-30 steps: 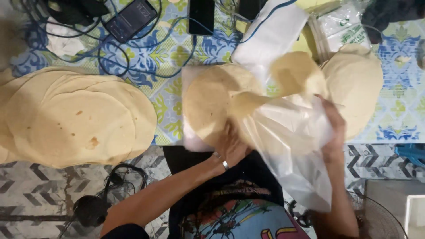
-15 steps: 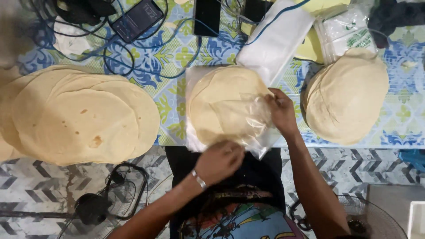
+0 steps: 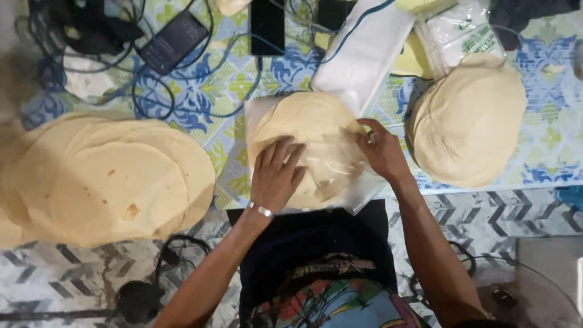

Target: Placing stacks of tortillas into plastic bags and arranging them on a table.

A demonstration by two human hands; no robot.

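**Both hands on bagged flatbread stack, centre of table**

My left hand [image 3: 276,173] lies flat, fingers spread, pressing the small stack of flatbreads [image 3: 303,133] inside a clear plastic bag [image 3: 340,176]. My right hand [image 3: 379,149] pinches the bag's film at the stack's right edge, fingers curled shut on the plastic. The stack sits mid-table on the patterned cloth [image 3: 225,91], between a big loose pile of flatbreads [image 3: 103,176] to the left and a domed pile [image 3: 470,118] to the right. Judgement: breads are light, thin, floppy and tear easily; film is slippery. Best held flat from under, or by the bag edge, not by a single bread's rim.
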